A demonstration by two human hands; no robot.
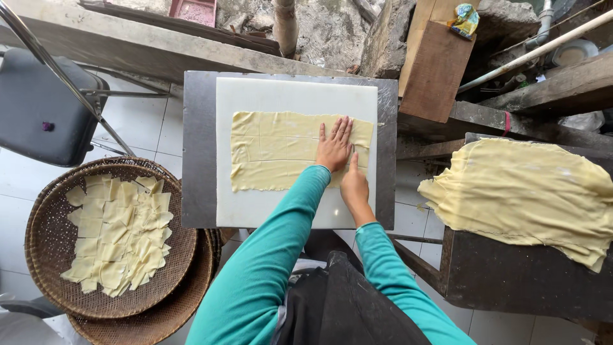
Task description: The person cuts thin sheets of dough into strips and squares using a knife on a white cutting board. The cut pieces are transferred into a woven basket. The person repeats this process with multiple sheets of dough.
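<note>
Both arms reach forward from the bottom of the view, both in teal long sleeves that end at the wrists. The left arm runs up on a long diagonal, and the left hand (pixel 334 145) lies flat, palm down, fingers stretched out and pointing away from the body, slightly spread. The right hand (pixel 354 185) sits just behind and beside it, nearly touching the left wrist, knuckles up and fingers drawn together, pointing forward. Can't really tell if it's pinching anything. The right forearm is shorter in view, bent in at the elbow.
</note>
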